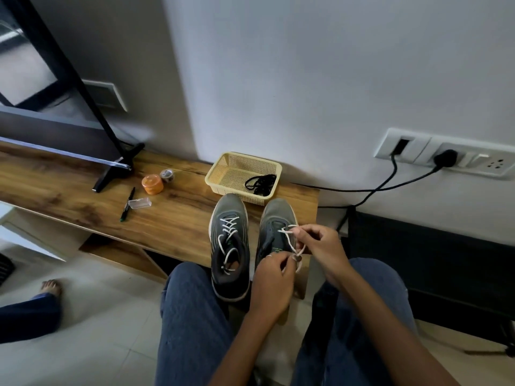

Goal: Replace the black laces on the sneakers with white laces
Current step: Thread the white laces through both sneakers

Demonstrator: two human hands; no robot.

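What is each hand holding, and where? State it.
Both hold the white lace on the right sneaker: left hand near its lower end, right hand further up.

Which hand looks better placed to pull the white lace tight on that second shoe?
Probably the right hand: it pinches the white lace higher up over the right shoe; the left hand grips its lower end.

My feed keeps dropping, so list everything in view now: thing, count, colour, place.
sneakers: 2, grey, on wooden bench, side by side
white laces: 2, one threaded in each sneaker
black laces: bundle, in basket
basket: 1, beige, behind sneakers
round container: 1, orange, bench
marker: 1, black, bench
clear case: 1, beside marker
plug: 1, black, wall socket
left hand: grip pinches lace, right-side sneaker
right hand: grip pinches same lace
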